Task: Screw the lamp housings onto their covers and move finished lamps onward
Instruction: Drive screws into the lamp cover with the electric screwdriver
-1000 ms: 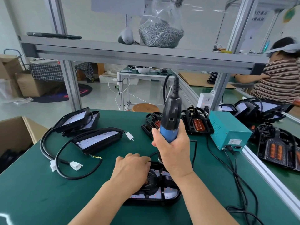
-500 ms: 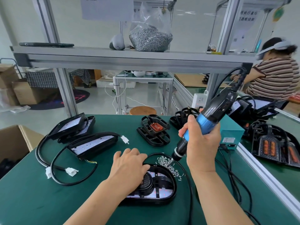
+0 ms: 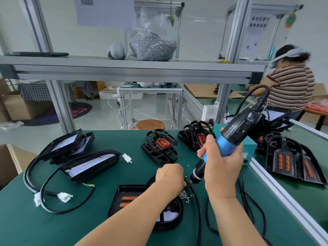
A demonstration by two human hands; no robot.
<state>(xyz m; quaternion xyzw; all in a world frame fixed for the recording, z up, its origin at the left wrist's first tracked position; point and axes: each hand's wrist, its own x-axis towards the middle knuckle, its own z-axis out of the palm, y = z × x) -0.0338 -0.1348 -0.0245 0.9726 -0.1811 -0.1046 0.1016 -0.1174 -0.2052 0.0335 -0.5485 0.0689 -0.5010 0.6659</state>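
Head: right hand [image 3: 222, 168] around tilted screwdriver [image 3: 237, 131], left hand [image 3: 169, 176] curled at its tip (hold unclear)

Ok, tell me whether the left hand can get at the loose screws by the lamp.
Probably yes. The left hand sits just beyond the loose screws, which lie uncovered on the mat. The screwdriver in the right hand stops short of the pile, not over it.
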